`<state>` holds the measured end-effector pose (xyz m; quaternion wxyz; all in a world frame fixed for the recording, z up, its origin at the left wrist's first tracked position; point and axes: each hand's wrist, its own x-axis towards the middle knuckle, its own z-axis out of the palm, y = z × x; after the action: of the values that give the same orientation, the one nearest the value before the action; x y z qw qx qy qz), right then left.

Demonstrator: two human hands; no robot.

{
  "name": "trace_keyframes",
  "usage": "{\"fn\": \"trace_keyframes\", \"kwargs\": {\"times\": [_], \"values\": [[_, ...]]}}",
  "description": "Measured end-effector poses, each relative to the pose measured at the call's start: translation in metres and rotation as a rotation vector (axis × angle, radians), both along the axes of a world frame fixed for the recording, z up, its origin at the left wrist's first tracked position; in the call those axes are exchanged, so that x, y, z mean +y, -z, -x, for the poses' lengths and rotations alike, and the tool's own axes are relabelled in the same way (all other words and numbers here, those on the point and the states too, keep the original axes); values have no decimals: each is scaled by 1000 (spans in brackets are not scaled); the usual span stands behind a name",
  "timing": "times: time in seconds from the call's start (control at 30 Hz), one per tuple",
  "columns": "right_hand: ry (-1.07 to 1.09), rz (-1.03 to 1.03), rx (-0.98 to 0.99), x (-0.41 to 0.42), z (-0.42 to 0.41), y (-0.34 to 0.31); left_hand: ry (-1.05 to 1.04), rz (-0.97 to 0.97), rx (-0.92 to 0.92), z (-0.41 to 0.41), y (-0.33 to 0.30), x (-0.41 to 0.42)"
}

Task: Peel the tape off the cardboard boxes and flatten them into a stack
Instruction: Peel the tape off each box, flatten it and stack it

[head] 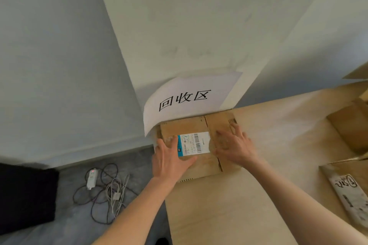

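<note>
Here both hands, left hand [170, 160] and right hand [236, 146], press spread fingers on the flattened box [199, 125] under a paper sign [185, 97].

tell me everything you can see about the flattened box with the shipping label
The flattened box is plain brown cardboard lying flat at the table's far left corner, under the paper sign on the wall. A white shipping label with a blue strip and barcodes sits on top. A crease runs right of the label. The left hand and right hand press it down with flat fingers.
</note>
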<state>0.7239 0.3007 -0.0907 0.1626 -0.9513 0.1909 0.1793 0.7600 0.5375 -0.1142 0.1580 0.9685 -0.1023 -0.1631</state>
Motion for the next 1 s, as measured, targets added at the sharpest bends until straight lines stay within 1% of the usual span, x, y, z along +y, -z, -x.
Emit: {"fn": "trace_keyframes", "kwargs": {"times": [0.07, 0.13, 0.2, 0.3, 0.37, 0.47, 0.77, 0.9, 0.97, 1.0], "values": [[-50, 79, -101, -5, -1, 14, 54, -85, -138, -1, 11, -6], [-128, 161, -162, -4, -7, 28, 154, -122, -258, -3, 22, -13], [-204, 166, -193, 1, -9, 47, 252, -92, -290, -5, 36, -17], [-228, 151, -248, 1, -4, 68, 285, -30, -249, -6, 51, -21], [-223, 181, -273, 0, 1, 72, 328, -73, -260, -5, 55, -21], [-229, 184, -262, 0, -1, 73, 358, -147, -220, -7, 55, -24], [-220, 191, -294, -2, 1, 83, 365, -218, -210, -7, 59, -24], [-224, 195, -238, 0, -3, 79, 375, -302, -147, -7, 46, -27], [-245, 188, -165, 0, -2, 66, 399, -352, -64, -10, 30, -29], [-250, 192, -145, -1, 3, 57, 391, -350, -53, -8, 19, -31]]}}
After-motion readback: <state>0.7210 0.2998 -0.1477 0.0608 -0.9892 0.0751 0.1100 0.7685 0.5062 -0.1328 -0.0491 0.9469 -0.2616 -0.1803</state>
